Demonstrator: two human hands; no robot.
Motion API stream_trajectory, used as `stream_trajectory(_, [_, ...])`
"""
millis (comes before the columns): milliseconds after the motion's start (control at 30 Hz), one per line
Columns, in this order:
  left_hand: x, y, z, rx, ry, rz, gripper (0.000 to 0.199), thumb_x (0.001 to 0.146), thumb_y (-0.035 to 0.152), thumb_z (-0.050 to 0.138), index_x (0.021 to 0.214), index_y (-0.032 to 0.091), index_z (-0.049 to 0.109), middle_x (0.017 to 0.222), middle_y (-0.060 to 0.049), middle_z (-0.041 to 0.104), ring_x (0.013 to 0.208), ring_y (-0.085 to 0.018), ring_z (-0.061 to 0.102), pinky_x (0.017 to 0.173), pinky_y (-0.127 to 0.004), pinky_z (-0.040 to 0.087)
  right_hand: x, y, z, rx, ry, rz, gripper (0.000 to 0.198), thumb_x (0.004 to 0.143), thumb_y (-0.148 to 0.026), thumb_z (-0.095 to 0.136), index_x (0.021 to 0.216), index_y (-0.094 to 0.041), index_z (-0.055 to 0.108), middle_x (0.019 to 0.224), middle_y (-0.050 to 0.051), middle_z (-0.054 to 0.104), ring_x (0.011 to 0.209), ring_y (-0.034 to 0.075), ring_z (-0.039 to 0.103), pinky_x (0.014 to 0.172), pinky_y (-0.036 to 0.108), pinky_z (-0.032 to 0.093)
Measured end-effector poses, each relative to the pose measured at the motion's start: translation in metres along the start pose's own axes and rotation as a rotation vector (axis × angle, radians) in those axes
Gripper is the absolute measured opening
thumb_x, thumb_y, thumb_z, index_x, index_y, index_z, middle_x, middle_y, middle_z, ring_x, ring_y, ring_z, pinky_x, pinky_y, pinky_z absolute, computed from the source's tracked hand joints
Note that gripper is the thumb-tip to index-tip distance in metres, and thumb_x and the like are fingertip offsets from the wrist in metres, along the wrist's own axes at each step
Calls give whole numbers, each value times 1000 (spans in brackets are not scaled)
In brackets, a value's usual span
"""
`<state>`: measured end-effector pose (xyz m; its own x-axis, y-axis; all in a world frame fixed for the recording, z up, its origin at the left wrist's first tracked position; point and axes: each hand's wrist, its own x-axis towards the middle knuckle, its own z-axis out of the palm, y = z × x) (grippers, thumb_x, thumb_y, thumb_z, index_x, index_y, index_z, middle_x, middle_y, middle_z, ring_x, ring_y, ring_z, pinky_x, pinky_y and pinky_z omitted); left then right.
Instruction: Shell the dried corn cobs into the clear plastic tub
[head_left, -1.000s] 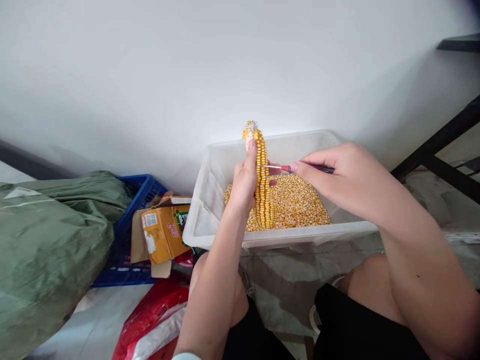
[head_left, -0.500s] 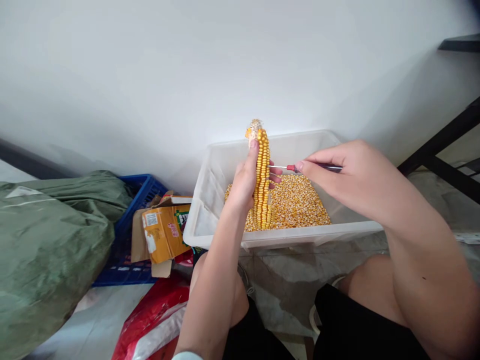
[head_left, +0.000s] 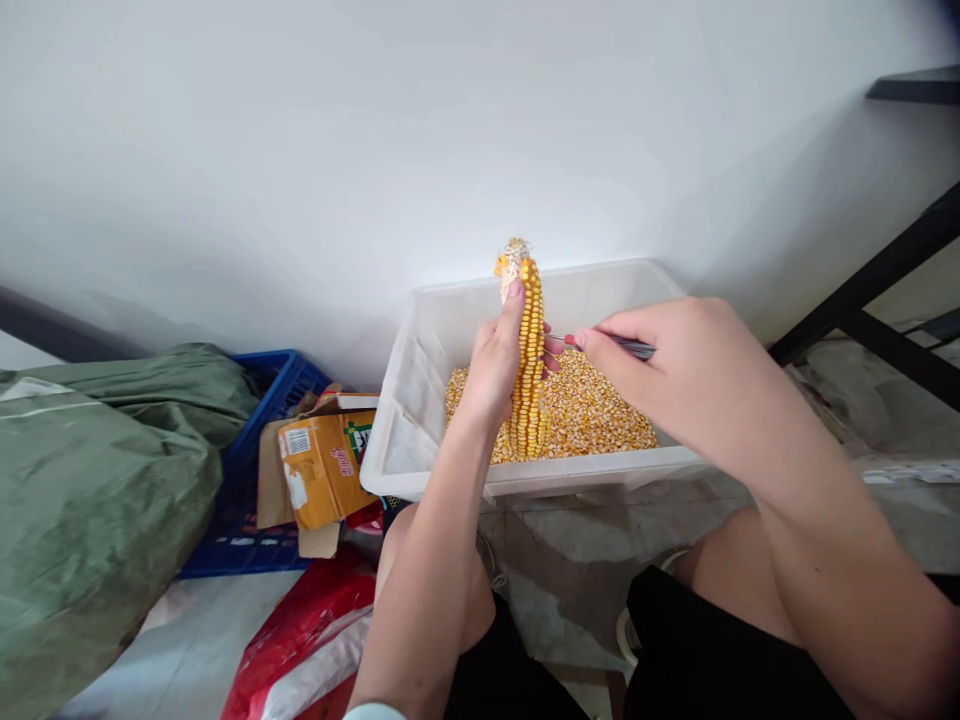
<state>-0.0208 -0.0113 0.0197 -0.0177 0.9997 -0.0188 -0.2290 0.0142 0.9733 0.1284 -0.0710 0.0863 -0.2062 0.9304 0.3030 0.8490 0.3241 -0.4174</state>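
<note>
While the left hand (head_left: 495,362) is closing around an ear of corn (head_left: 531,350), its thumb is lying along the ear's left side and its fingertips are showing beyond the right edge. The ear is standing nearly upright over a whitish plastic tub (head_left: 600,468), its top end showing pale, bare cob and its lower length carrying tight rows of yellow kernels. The right hand (head_left: 675,350) is pinching a thin tool (head_left: 572,341) with a red collar and a dark handle, thumb and fingers folding closely about it. The tool's metal shaft is pointing leftward at the ear's right side; whether its tip is touching the ear, I cannot tell. Loose kernels (head_left: 600,405) are heaping inside the tub, beneath both hands. To the left, an orange cardboard box (head_left: 322,475) is leaning between the tub and a blue crate (head_left: 289,375), while a green bag (head_left: 105,490) is bulging over the crate. Red plastic packaging (head_left: 289,620) is lying on the floor.
</note>
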Motion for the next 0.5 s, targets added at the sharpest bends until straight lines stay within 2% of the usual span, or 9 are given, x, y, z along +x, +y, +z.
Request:
stream_trajectory(100, [-1,-2,3,11,68,44,57,79,75,55,87,19,66,64,-10,64,69,-26,68,57,-34,50,-4,-10,4,-67,36,-18,43,96,-34,46,55,-20,51,45,-2,40,43,10,27,47,31,21])
stream_trajectory(233, [-2,-7,3,49,140,78,56,78,75,57,80,19,65,60,-8,60,67,-25,66,58,-34,49,-10,-21,12,-210,52,-10,40,96,-27,45,59,-19,55,49,1,48,44,11,31,50,31,22])
stream_trajectory(333, [-2,-10,1,90,137,131,57,79,76,53,70,19,60,58,-6,55,62,-21,60,54,-32,44,-14,-24,20,-282,56,-27,39,97,-24,42,62,-18,57,52,3,52,44,11,34,51,31,20])
stream_trajectory(500, [0,-13,-1,228,123,245,60,80,76,51,60,20,45,57,-1,44,52,-11,42,46,-26,30,-14,-25,34,-322,59,-75,38,98,-21,39,67,-16,60,54,4,55,45,11,38,50,30,19])
